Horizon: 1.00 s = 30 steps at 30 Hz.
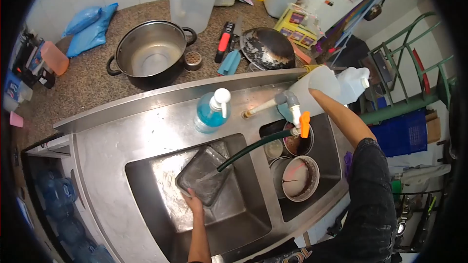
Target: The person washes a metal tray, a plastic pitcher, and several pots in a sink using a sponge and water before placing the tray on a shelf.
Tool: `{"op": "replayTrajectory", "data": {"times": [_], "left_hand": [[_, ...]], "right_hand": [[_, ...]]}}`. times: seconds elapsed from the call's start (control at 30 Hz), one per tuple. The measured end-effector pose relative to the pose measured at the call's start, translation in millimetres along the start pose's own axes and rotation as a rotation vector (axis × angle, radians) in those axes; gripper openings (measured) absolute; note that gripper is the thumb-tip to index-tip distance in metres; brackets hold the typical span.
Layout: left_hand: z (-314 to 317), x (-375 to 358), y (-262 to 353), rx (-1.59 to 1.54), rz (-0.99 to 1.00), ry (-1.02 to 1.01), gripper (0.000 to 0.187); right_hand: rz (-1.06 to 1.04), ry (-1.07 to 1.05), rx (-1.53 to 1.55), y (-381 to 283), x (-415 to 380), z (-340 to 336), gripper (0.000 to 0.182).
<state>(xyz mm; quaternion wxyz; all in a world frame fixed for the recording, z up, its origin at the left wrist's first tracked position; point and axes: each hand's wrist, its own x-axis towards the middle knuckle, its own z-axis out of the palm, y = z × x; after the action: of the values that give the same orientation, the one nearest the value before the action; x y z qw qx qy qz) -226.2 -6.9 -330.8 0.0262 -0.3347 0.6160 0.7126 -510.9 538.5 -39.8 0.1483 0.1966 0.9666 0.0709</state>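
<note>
My left hand (194, 201) grips the near edge of a dark rectangular baking pan (202, 178), which it holds tilted in the left sink basin. Water runs into the pan from the end of a green hose (253, 148). My right arm stretches to the back right of the sink. Its wrist (317, 95) enters or passes behind a translucent white plastic container (324, 82), so the fingers are hidden. The hose is fixed to a tap with an orange handle (304, 124). A pump bottle of blue liquid (211, 114) stands behind the left basin.
Several used pots and cups, including a round pot (301, 179) of cloudy water, fill the right basin. On the granite counter (92, 83) are a large two-handled pot (151, 53), a scorched wok (268, 48), a blue brush-like tool (229, 62) and a clear pitcher (195, 0).
</note>
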Motion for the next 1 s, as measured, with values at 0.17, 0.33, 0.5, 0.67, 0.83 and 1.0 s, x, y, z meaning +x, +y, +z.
{"op": "replayTrajectory", "data": {"times": [0.17, 0.33, 0.5, 0.67, 0.83, 1.0], "left_hand": [[39, -50, 68, 0.335, 0.072, 0.044, 0.056], [33, -79, 126, 0.526, 0.388, 0.105, 0.046], [-18, -113, 171, 0.509, 0.439, 0.168, 0.045], [-63, -143, 204, 0.246, 0.267, 0.154, 0.046], [-60, -178, 203, 0.076, 0.311, 0.08, 0.053], [-61, -198, 205, 0.156, 0.354, -0.024, 0.054]], "right_hand": [[-0.036, -0.094, 0.063, 17, -6, -1, 0.063], [-0.228, 0.038, 0.381, 10, -72, -68, 0.07], [-0.383, 0.769, 0.636, 5, -186, -133, 0.071], [-0.572, 0.507, 1.227, -104, -350, -98, 0.07], [-0.775, 0.197, 1.34, -259, -420, 48, 0.067], [-0.988, 0.199, 0.967, -303, -482, 96, 0.05]]}}
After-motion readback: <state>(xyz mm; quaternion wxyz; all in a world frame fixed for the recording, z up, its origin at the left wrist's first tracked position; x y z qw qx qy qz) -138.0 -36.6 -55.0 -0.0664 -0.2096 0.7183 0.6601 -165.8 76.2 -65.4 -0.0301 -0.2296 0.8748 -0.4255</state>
